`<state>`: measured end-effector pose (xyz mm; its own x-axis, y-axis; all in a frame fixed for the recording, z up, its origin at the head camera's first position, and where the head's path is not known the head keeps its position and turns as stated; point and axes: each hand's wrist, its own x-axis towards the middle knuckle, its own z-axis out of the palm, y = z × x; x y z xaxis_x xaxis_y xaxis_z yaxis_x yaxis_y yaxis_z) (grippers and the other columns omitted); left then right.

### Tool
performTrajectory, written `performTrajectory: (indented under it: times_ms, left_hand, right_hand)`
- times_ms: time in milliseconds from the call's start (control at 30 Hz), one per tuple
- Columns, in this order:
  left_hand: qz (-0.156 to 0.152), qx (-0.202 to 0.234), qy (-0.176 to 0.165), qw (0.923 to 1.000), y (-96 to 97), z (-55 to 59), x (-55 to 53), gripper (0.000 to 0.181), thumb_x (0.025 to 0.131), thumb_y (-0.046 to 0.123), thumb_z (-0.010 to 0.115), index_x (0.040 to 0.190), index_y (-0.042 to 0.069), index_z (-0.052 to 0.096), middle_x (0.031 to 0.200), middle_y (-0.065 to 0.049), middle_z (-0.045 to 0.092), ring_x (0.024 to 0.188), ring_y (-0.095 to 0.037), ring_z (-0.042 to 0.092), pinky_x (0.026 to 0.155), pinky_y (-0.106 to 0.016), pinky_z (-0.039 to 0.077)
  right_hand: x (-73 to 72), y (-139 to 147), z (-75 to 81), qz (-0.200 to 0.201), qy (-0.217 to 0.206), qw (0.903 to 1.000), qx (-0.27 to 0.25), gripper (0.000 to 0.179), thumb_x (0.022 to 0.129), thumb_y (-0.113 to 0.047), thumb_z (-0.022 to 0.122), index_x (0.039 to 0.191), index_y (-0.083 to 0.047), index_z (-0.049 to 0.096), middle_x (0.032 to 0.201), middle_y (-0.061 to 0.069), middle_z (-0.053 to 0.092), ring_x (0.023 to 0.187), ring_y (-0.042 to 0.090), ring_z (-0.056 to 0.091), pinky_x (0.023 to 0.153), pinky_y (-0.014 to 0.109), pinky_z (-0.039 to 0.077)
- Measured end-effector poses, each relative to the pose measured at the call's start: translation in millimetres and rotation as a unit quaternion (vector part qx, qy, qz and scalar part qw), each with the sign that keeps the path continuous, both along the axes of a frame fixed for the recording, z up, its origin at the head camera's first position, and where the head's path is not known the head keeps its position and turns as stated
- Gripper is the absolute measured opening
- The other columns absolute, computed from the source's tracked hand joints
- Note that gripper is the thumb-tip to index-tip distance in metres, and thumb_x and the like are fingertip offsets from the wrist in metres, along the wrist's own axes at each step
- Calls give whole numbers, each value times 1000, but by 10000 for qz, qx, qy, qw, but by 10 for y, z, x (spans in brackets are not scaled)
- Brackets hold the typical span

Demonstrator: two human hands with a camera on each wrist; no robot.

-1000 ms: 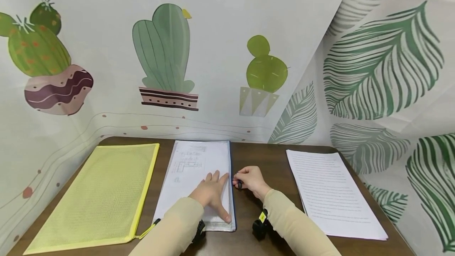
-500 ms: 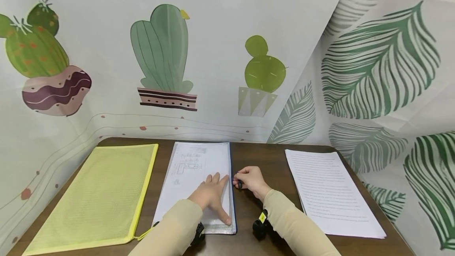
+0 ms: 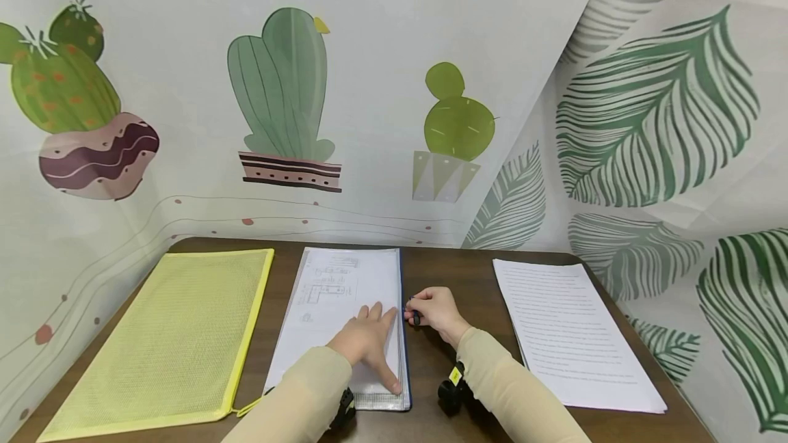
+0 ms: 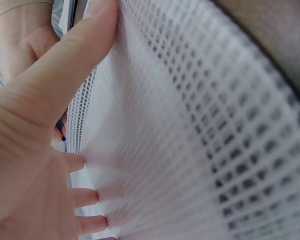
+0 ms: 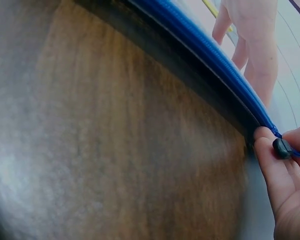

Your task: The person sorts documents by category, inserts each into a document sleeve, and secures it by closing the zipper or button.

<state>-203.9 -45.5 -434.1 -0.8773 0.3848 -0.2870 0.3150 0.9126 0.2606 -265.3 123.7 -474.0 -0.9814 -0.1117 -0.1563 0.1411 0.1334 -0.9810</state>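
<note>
A clear mesh zipper pouch [image 3: 378, 402] with a blue zipper edge [image 5: 205, 55] lies lengthwise on the table. A white sheet with a printed diagram [image 3: 332, 286] shows through it. My left hand [image 3: 366, 340] presses flat on the pouch with fingers spread, its thumb toward the near right corner. At the pouch's right edge my right hand [image 3: 434, 310] pinches the zipper pull, which has a blue cord and a black end [image 5: 282, 148]. In the left wrist view, white mesh fills the space beside the left thumb [image 4: 65, 65].
On the left lies a yellow mesh pouch [image 3: 166, 333] with a yellow cord loop near its corner. A stack of printed paper [image 3: 572, 333] lies on the right. The brown table [image 3: 474, 279] ends against a patterned cloth wall [image 3: 382, 87].
The pouch and my left hand on it have slid slightly toward me. My right hand keeps nearly the same place, so the zipper pull sits a little farther up the pouch's edge.
</note>
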Motion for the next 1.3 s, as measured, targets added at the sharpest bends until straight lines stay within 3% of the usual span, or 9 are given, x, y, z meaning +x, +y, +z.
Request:
performTrajectory:
  times_ms: [567,800,967,1300]
  left_hand:
    - [-6,-206,-21,9998,45,40,84,139,39,62,87,150,10,22,153,-20,24,139,-41,26,108,-52,34]
    - [-112,-411,61,9991,56,78,81,138,38,60,88,148,7,25,141,-14,37,123,-28,39,101,-44,43]
    - [-171,-588,125,9980,54,80,68,136,38,61,88,147,6,29,132,-11,41,111,-23,40,95,-41,46]
    - [-239,-735,2,9970,52,90,42,135,36,59,89,147,8,30,136,-11,39,119,-26,40,98,-40,46]
  right_hand:
    - [-13,4,-2,-51,8,10000,58,11,84,2,59,89,12,60,73,13,67,60,14,64,62,32,58]
    - [-1,0,15,-100,42,9999,23,12,85,3,60,90,14,59,74,16,67,59,14,64,63,34,59]
    - [-9,-5,17,-99,10,9999,54,12,85,2,59,90,14,59,74,16,67,59,15,64,63,34,59]
    - [-46,5,-30,-67,43,9998,180,12,84,2,60,90,12,60,76,16,67,61,14,65,64,33,59]
